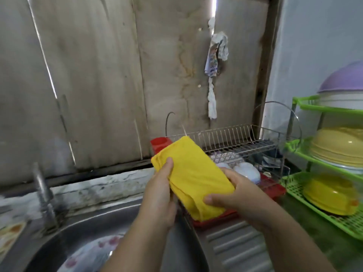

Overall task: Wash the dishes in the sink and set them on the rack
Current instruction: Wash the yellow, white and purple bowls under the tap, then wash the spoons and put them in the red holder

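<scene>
1. Hands raised together at centre, above the right rim of the sink: left hand curled round the left edge of a folded yellow cloth, thumb on top; right hand wrapped round the cloth's near right end, thumb across its face.
2. Cloth tilted, far end up and left, near end down by the right palm.
3. Floral plate lying in the sink basin, near left, partly hidden by the left forearm.
4. Tap standing at the sink's far left edge, blurred.
5. Wire dish rack on a red tray, just right of the sink and behind the cloth; pale dishes on its lower level, details too blurred to tell.
6. Green tiered shelf at far right, holding a purple bowl upturned on top, stacked yellow bowls in the middle, a yellow bowl on the bottom tier.
7. Twisted white rag hanging on the wall above the rack.
</scene>
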`<act>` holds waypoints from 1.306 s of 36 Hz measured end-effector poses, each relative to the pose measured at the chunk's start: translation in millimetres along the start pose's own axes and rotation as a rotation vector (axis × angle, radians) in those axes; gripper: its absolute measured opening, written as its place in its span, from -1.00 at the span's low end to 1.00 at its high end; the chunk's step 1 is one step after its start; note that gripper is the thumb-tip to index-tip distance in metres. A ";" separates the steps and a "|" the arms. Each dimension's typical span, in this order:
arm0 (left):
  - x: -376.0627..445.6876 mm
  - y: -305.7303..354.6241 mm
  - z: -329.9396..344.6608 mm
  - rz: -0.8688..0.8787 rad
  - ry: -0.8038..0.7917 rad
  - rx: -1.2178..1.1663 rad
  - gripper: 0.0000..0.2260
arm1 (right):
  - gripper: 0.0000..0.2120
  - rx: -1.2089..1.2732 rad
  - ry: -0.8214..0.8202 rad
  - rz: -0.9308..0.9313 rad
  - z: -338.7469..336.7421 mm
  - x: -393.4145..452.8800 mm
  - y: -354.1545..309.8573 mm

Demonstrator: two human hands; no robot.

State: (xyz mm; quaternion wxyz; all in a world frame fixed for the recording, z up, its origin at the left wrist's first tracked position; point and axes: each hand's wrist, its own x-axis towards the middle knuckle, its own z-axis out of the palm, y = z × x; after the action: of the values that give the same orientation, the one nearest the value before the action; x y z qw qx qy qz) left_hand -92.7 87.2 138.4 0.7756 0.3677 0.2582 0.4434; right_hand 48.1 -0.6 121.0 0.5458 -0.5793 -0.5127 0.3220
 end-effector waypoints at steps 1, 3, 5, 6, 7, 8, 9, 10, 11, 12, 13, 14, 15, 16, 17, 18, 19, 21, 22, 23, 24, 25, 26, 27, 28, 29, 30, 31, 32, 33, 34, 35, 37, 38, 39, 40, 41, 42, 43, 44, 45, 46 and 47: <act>-5.2 1.0 -13.9 -0.020 0.019 -0.034 -0.79 | -0.47 0.060 -0.022 0.015 12.9 1.1 9.1; -13.0 2.0 -40.6 -0.037 0.032 -0.062 -0.76 | -0.43 0.227 -0.061 0.064 37.5 1.8 25.8; -18.2 3.4 -66.7 -0.024 0.051 -0.072 -0.73 | -0.42 0.419 -0.057 0.145 60.3 2.7 38.2; -19.6 3.7 -78.3 -0.014 0.067 -0.063 -0.72 | -0.44 0.515 -0.044 0.177 69.4 3.4 43.5; -21.2 4.4 -89.1 -0.009 0.079 -0.057 -0.72 | -0.43 0.617 -0.044 0.202 79.0 4.5 47.0; -22.2 4.8 -99.2 -0.010 0.084 -0.060 -0.71 | -0.38 0.721 -0.047 0.232 89.2 6.2 50.3; -23.7 4.7 -108.6 -0.020 0.087 -0.071 -0.70 | -0.32 0.826 -0.042 0.273 98.9 8.6 54.3; -25.2 3.9 -116.8 -0.031 0.085 -0.086 -0.70 | -0.32 0.906 -0.024 0.325 108.2 10.2 57.2; -27.0 2.5 -125.2 -0.045 0.087 -0.098 -0.70 | -0.39 0.967 0.004 0.370 117.2 11.5 60.7; -28.4 0.5 -132.7 -0.054 0.096 -0.104 -0.72 | -0.49 1.012 0.028 0.393 125.2 12.3 63.0; -30.6 -1.5 -140.1 -0.061 0.123 -0.110 -0.73 | -0.58 1.039 0.031 0.391 133.7 12.8 65.6; -32.2 -3.7 -146.9 -0.066 0.150 -0.117 -0.74 | -0.64 1.044 0.021 0.377 141.5 12.2 67.1; -33.5 -5.0 -153.0 -0.072 0.178 -0.132 -0.76 | -0.65 1.027 -0.009 0.354 148.3 11.6 68.2; -34.6 -6.4 -160.4 -0.071 0.208 -0.152 -0.80 | -0.63 1.001 -0.044 0.338 154.5 10.7 72.0; -35.4 -6.4 -165.3 -0.069 0.229 -0.170 -0.84 | -0.59 0.972 -0.084 0.322 157.6 10.6 75.4; -36.0 -6.7 -172.1 -0.067 0.249 -0.181 -0.87 | -0.54 0.939 -0.131 0.324 161.4 10.7 79.5; -36.5 -7.2 -178.9 -0.067 0.266 -0.181 -0.87 | -0.49 0.903 -0.177 0.333 163.6 11.8 84.3; -36.5 -8.1 -192.9 -0.077 0.290 -0.136 -0.84 | -0.47 0.850 -0.250 0.364 166.2 13.3 91.1; -36.6 -8.3 -199.7 -0.079 0.299 -0.103 -0.84 | -0.47 0.817 -0.272 0.381 166.8 14.2 92.7; -36.7 -8.4 -205.5 -0.075 0.302 -0.074 -0.84 | -0.45 0.783 -0.283 0.391 167.0 15.6 94.8; -36.9 -8.7 -211.4 -0.064 0.303 -0.050 -0.85 | -0.43 0.759 -0.300 0.395 166.6 16.3 96.1; -37.4 -9.0 -215.8 -0.053 0.301 -0.031 -0.86 | -0.41 0.751 -0.314 0.390 165.3 17.5 98.1; -38.1 -10.2 -220.1 -0.046 0.302 -0.015 -0.86 | -0.40 0.739 -0.320 0.386 164.4 18.8 100.0; -38.8 -11.7 -223.9 -0.042 0.304 -0.005 -0.85 | -0.39 0.733 -0.318 0.382 164.0 20.7 103.0; -39.1 -13.0 -226.9 -0.039 0.308 -0.004 -0.83 | -0.35 0.751 -0.322 0.390 164.5 22.6 104.7; -38.8 -14.5 -229.1 -0.036 0.311 -0.011 -0.81 | -0.30 0.813 -0.343 0.397 165.2 25.0 107.6; -38.1 -15.4 -230.4 -0.031 0.310 -0.022 -0.79 | -0.30 0.896 -0.391 0.396 167.4 26.7 106.6; -36.9 -16.3 -230.8 -0.023 0.305 -0.035 -0.78 | -0.33 1.007 -0.444 0.393 171.0 27.5 105.3; -35.4 -16.6 -230.3 -0.016 0.295 -0.046 -0.78 | -0.37 1.147 -0.483 0.402 174.8 28.6 106.7; -33.9 -17.2 -229.0 -0.012 0.279 -0.054 -0.79 | -0.43 1.266 -0.467 0.447 179.1 31.4 109.5; -32.1 -17.9 -227.2 -0.013 0.267 -0.056 -0.81 | -0.48 1.331 -0.432 0.497 182.4 34.7 113.9; -29.4 -19.4 -225.4 -0.015 0.263 -0.056 -0.83 | -0.47 1.367 -0.351 0.517 188.1 38.0 118.7; -25.2 -20.7 -223.5 -0.017 0.275 -0.052 -0.84 | -0.36 1.372 -0.234 0.532 200.3 37.6 118.9; -22.7 -21.0 -223.2 -0.018 0.286 -0.050 -0.84 | -0.34 1.354 -0.215 0.560 204.2 39.4 118.8; -20.3 -21.0 -223.6 -0.023 0.300 -0.046 -0.84 | -0.33 1.358 -0.194 0.573 207.3 42.4 122.7; -18.6 -20.6 -224.4 -0.032 0.316 -0.039 -0.85 | -0.33 1.362 -0.198 0.584 210.1 42.9 119.9; -16.7 -20.9 -225.4 -0.046 0.332 -0.030 -0.86 | -0.35 1.366 -0.217 0.591 210.6 44.9 120.2; -15.3 -21.3 -226.7 -0.064 0.348 -0.019 -0.87 | -0.45 1.341 -0.227 0.607 211.3 46.5 118.8; -14.0 -22.4 -228.4 -0.083 0.362 -0.007 -0.89 | -0.64 1.298 -0.222 0.616 211.5 47.5 119.9; -12.9 -23.5 -229.8 -0.101 0.372 0.009 -0.90 | -0.79 1.268 -0.206 0.634 211.3 48.2 117.4; -11.5 -25.1 -231.3 -0.116 0.379 0.032 -0.91 | -0.74 1.253 -0.178 0.629 210.8 50.0 119.4; -10.6 -26.1 -232.2 -0.125 0.386 0.058 -0.90 | -0.67 1.260 -0.190 0.635 210.1 51.2 123.3; -9.2 -26.8 -233.4 -0.126 0.394 0.082 -0.90 | -0.65 1.272 -0.188 0.634 210.1 50.8 126.6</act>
State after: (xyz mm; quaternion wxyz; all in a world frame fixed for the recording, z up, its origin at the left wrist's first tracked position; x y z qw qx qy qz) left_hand -253.2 149.8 -21.5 0.7208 0.2881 0.4451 0.4465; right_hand -103.5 126.3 -32.7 0.6115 -0.2399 -0.0774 0.7500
